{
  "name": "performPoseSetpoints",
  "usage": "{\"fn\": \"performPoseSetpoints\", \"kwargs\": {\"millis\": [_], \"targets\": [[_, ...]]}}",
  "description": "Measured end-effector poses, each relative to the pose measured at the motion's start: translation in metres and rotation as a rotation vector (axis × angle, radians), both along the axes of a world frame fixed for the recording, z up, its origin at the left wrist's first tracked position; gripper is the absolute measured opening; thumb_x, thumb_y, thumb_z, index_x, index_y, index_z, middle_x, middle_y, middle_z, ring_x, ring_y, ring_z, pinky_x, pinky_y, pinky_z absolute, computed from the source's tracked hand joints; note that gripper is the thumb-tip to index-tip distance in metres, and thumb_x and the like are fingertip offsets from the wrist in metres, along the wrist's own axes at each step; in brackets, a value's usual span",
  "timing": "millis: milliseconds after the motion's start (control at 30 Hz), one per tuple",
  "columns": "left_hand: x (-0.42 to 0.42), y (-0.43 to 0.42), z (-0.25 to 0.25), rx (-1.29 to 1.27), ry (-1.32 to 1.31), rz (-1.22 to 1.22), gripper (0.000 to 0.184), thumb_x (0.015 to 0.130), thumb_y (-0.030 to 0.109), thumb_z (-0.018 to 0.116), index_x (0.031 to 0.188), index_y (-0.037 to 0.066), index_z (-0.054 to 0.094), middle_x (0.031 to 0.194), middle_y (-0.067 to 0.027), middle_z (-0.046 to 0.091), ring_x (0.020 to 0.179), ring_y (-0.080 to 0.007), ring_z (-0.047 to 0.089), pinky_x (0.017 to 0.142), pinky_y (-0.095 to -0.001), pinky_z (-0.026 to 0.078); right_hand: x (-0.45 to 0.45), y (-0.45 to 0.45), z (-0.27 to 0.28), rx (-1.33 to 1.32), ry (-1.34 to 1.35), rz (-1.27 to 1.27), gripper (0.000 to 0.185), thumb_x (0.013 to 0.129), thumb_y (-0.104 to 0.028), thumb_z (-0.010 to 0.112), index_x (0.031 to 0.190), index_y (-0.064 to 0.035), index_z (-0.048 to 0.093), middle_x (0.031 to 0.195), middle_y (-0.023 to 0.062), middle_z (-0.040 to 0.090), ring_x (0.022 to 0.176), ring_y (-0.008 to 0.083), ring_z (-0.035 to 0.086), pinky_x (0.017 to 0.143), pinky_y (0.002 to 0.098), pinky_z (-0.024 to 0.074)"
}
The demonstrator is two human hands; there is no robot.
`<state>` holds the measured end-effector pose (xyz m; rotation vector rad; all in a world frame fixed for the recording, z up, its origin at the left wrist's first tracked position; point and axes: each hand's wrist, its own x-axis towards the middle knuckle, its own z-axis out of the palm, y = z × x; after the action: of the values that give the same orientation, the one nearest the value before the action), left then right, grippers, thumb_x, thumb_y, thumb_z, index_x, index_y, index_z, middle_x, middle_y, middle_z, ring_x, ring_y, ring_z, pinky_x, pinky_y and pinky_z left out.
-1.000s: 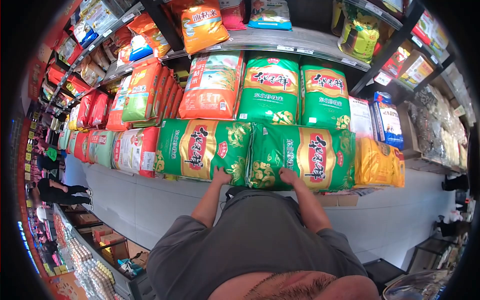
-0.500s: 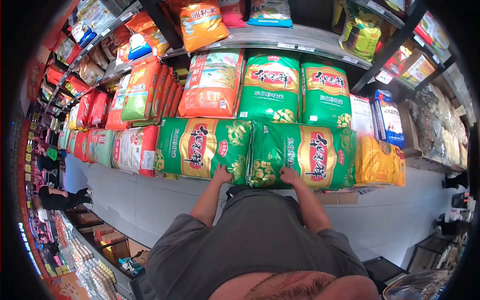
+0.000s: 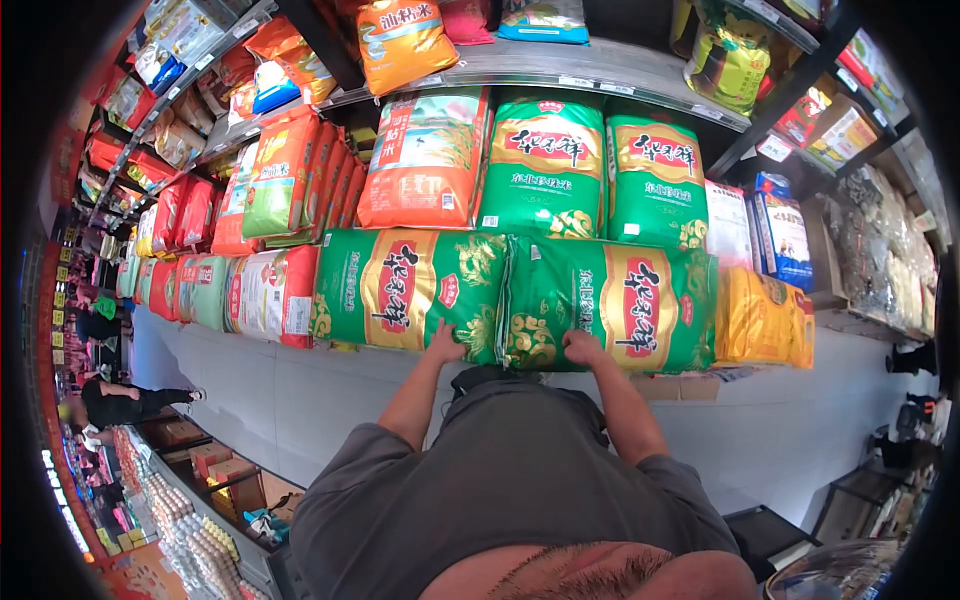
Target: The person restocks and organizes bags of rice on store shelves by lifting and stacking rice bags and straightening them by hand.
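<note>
Two large green rice bags lie side by side on their sides in front of the shelf. My left hand rests on the front edge of the left green bag, its fingers apart and holding nothing. On the right green bag, near its lower left part, my right hand touches the surface with fingers curled in; whether it grips the bag is too small to tell. Behind them stand two more upright green bags and a red-orange rice bag.
A yellow bag lies to the right. More rice bags line the left, below a shelf. A person is at the far left, near an egg display. Grey floor shows behind my arms.
The view has shifted slightly, so the bags appear a little higher. Both hands stay at nearly the same places on the green bags. The person at the far left has moved slightly.
</note>
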<state>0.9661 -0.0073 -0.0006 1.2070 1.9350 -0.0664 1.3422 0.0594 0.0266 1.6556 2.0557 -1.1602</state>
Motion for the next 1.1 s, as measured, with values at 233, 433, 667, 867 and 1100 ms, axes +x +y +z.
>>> {"fn": "performPoseSetpoints", "kwargs": {"millis": [233,433,667,867,1100], "targets": [[-0.005,0.002,0.007,-0.016,-0.015,-0.043,0.087,0.075,0.044,0.072,0.151,0.014,0.040,0.165,-0.0184,0.011,0.146,-0.0451,0.026,0.118,-0.0467,0.032,-0.004,0.001,-0.002,0.005,-0.002,0.009,0.029,0.079,-0.020,0.059,0.107,-0.0166,0.067,0.116,0.0125,0.067,0.114,0.0321,0.062,0.097,0.0479,0.0451],[-0.002,0.000,0.011,-0.017,-0.009,-0.069,0.083,0.080,0.042,0.069,0.152,0.015,0.038,0.165,-0.0194,0.009,0.145,-0.0482,0.025,0.119,-0.0478,0.029,-0.010,0.000,-0.004,0.043,-0.075,0.058,0.028,0.080,-0.021,0.061,0.107,-0.0164,0.065,0.113,0.0128,0.067,0.112,0.0322,0.062,0.096,0.0479,0.0456],[0.007,-0.004,0.022,-0.034,0.034,-0.146,0.085,0.082,0.038,0.067,0.154,0.013,0.031,0.165,-0.0210,0.003,0.147,-0.0506,0.018,0.121,-0.0502,0.024,-0.014,-0.002,0.000,0.057,-0.135,0.097,0.029,0.081,-0.017,0.063,0.109,-0.0152,0.063,0.115,0.0137,0.065,0.114,0.0323,0.061,0.097,0.0491,0.0453],[0.019,-0.002,0.044,-0.043,0.105,-0.174,0.079,0.082,0.029,0.064,0.152,0.010,0.033,0.163,-0.0233,0.007,0.143,-0.0558,0.020,0.115,-0.0556,0.031,-0.023,-0.012,-0.008,0.216,-0.261,0.084,0.025,0.081,-0.015,0.060,0.106,-0.0171,0.061,0.107,0.0132,0.065,0.111,0.0336,0.061,0.093,0.0469,0.0479],[0.012,-0.015,0.039,0.086,0.021,-0.226,0.076,0.079,0.022,0.063,0.149,0.010,0.035,0.151,-0.0238,0.028,0.132,-0.0445,0.043,0.103,-0.0549,0.045,-0.006,-0.013,-0.008,0.172,-0.147,-0.006,0.026,0.082,-0.020,0.066,0.108,-0.0147,0.061,0.116,0.0156,0.066,0.108,0.0346,0.064,0.091,0.0480,0.0504]]}}
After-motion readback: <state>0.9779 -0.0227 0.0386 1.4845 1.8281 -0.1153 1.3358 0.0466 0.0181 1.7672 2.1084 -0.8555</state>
